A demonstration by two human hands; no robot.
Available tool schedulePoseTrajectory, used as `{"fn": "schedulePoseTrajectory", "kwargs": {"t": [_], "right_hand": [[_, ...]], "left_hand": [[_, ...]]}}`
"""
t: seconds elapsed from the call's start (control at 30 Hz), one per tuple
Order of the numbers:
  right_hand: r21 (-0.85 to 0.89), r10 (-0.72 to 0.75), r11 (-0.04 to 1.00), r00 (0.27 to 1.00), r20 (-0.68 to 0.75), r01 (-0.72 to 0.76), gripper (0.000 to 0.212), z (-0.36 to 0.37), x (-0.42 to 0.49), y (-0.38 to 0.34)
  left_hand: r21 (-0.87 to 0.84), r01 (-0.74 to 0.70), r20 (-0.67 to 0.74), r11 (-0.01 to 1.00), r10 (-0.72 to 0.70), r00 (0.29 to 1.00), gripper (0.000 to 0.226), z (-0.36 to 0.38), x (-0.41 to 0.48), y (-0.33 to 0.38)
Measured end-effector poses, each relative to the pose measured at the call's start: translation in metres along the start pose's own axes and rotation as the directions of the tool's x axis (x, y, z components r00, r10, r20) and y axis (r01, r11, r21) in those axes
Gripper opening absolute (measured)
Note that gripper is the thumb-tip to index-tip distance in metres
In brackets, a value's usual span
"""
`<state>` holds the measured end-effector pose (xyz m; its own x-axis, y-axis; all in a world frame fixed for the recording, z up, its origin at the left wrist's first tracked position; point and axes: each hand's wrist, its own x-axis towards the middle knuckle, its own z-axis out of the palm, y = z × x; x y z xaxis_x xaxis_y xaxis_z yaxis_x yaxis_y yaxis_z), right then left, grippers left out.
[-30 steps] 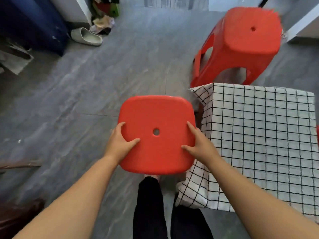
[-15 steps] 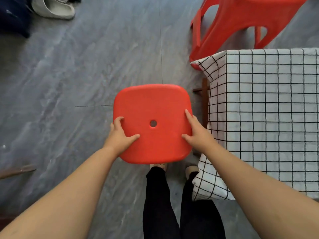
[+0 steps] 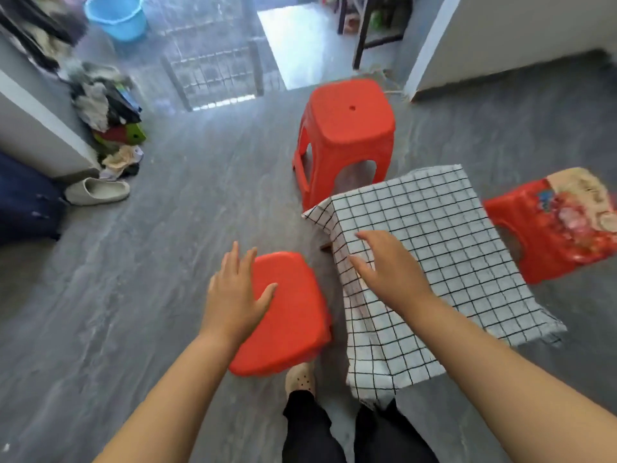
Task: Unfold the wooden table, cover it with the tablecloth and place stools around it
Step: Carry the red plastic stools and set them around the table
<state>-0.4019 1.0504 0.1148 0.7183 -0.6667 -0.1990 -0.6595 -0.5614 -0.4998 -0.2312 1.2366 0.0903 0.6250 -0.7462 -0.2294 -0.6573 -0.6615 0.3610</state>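
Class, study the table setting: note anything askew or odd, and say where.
The tablecloth sits skewed: it hangs low at the near corner, while a wooden leg shows beneath its left edge.

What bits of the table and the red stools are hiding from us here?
Head view:
1. Wooden table: covered by the black-and-white checked tablecloth; only a leg tip shows.
2. Nearest red plastic stool: legs hidden under its own seat.
3. Red stool with patterned top: cut off by the right edge, blurred.
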Motion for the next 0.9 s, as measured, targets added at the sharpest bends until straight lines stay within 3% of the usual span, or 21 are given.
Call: {"fn": "schedulePoseTrajectory", "kwargs": {"t": [0.1, 0.23, 0.43, 0.67, 0.9], "right_hand": [[-0.065, 0.011, 0.998, 0.985, -0.171, -0.022, 0.049, -0.088, -0.044, 0.009], [-0.094, 0.087, 0.986, 0.914, -0.397, -0.134, 0.051, -0.185, -0.126, 0.051], [0.022, 0.318, 0.913, 0.678, -0.662, -0.407, 0.059, -0.270, -0.294, 0.160], [0.141, 0.561, 0.712, 0.436, -0.704, -0.688, 0.063, -0.315, -0.529, 0.306], [0.303, 0.703, 0.478, 0.153, -0.694, -0.824, 0.060, -0.331, -0.697, 0.400]], "left_hand": [[0.053, -0.221, -0.078, 0.974, 0.224, 0.971, 0.069, -0.056, 0.006, 0.080], [0.097, -0.458, -0.132, 0.884, 0.467, 0.874, 0.067, -0.100, -0.009, 0.208], [0.136, -0.723, -0.062, 0.678, 0.734, 0.677, 0.068, -0.075, -0.092, 0.416], [0.050, -0.915, 0.058, 0.399, 0.914, 0.402, 0.070, 0.041, -0.248, 0.631], [0.000, -0.991, 0.187, 0.132, 0.974, 0.130, 0.069, 0.130, -0.375, 0.763]]}}
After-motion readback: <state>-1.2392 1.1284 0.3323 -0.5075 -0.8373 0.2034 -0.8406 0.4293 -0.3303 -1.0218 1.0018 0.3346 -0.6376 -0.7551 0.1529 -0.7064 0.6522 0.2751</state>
